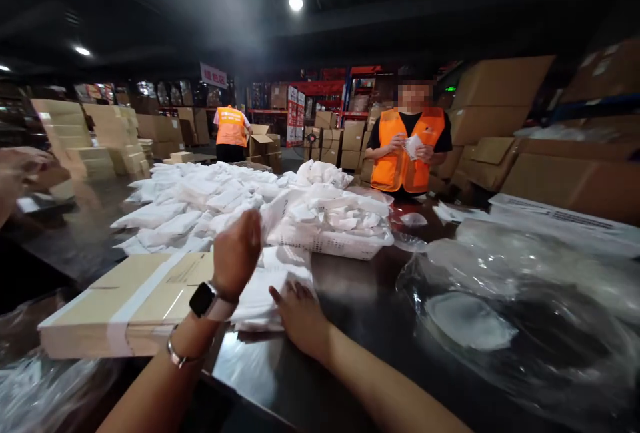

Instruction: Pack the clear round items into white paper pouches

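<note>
clear plastic (505, 300), taped carton (130, 300), white packets (200, 200)

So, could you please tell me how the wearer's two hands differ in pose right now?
The left hand is raised, gripping a white packet, while the right hand lies flat, palm down, on the stack of white packets. The left wrist bears a smartwatch and bracelet; the right is bare. Both touch white packets.

The left arm enters from seven o'clock and rises toward twelve, wrist bent, back of the left hand (237, 251) facing the camera, fingers curled, seemingly pinched shut. The right arm enters from five o'clock toward eleven; the right hand (299, 314) lies flat, palm down, fingers spread forward.
</note>
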Available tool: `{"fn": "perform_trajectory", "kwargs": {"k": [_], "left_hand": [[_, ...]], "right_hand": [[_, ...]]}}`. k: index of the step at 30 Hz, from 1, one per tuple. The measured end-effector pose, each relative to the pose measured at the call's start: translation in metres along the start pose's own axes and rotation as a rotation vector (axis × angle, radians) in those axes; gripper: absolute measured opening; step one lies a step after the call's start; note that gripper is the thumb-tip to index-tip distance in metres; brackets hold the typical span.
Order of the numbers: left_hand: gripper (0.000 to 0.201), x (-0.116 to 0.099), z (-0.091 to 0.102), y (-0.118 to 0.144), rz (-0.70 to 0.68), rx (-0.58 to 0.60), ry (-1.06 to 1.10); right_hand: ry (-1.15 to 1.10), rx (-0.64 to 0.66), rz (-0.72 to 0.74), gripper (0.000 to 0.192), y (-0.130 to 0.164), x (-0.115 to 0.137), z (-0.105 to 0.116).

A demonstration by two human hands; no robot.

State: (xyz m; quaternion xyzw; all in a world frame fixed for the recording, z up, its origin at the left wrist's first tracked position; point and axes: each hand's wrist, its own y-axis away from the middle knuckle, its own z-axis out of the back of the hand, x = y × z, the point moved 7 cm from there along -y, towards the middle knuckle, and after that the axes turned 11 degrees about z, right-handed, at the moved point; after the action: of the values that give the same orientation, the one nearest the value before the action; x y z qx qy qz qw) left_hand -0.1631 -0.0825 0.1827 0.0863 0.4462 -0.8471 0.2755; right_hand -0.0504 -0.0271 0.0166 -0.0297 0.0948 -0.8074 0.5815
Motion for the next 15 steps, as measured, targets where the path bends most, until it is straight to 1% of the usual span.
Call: {"fn": "perform_trajectory", "kwargs": {"k": [1, 3, 4, 5, 6, 7, 8, 10, 11, 12, 13, 15], "left_hand": [[0.026, -0.012, -0.011, 0.017, -0.091, 0.105, -0.008], [0.033, -0.038, -0.040, 0.065, -0.321, 0.406, -0.030], [0.039, -0.048, -0.054, 0.093, -0.432, 0.576, -0.048], [0.044, -0.054, -0.066, 0.119, -0.506, 0.711, -0.068], [0.047, -0.059, -0.075, 0.142, -0.567, 0.825, -0.081], [0.049, -0.063, -0.082, 0.159, -0.605, 0.903, -0.088], [0.050, -0.067, -0.087, 0.171, -0.626, 0.947, -0.083], [0.051, -0.079, -0.094, 0.184, -0.627, 0.986, -0.035], [0.048, -0.087, -0.096, 0.187, -0.611, 1.001, 0.004], [0.043, -0.096, -0.098, 0.189, -0.596, 1.019, 0.046], [0.038, -0.105, -0.099, 0.191, -0.573, 1.037, 0.093], [0.029, -0.120, -0.100, 0.198, -0.526, 1.089, 0.185]], "right_hand": [[0.011, -0.002, -0.037, 0.054, 0.008, -0.004, 0.000], [0.037, 0.044, -0.119, 0.063, 0.033, -0.021, -0.001], [0.052, 0.081, -0.168, 0.066, 0.052, -0.034, 0.000], [0.067, 0.114, -0.221, 0.066, 0.074, -0.048, 0.002], [0.089, 0.136, -0.283, 0.064, 0.099, -0.064, 0.007], [0.122, 0.140, -0.362, 0.061, 0.126, -0.082, 0.015], [0.168, 0.133, -0.457, 0.057, 0.155, -0.100, 0.026], [0.282, 0.131, -0.672, 0.052, 0.210, -0.134, 0.050], [0.301, 0.133, -0.723, 0.054, 0.231, -0.145, 0.059], [0.292, 0.128, -0.739, 0.058, 0.246, -0.154, 0.067], [0.262, 0.114, -0.726, 0.062, 0.255, -0.160, 0.071], [0.196, 0.086, -0.706, 0.069, 0.264, -0.170, 0.074]]}}
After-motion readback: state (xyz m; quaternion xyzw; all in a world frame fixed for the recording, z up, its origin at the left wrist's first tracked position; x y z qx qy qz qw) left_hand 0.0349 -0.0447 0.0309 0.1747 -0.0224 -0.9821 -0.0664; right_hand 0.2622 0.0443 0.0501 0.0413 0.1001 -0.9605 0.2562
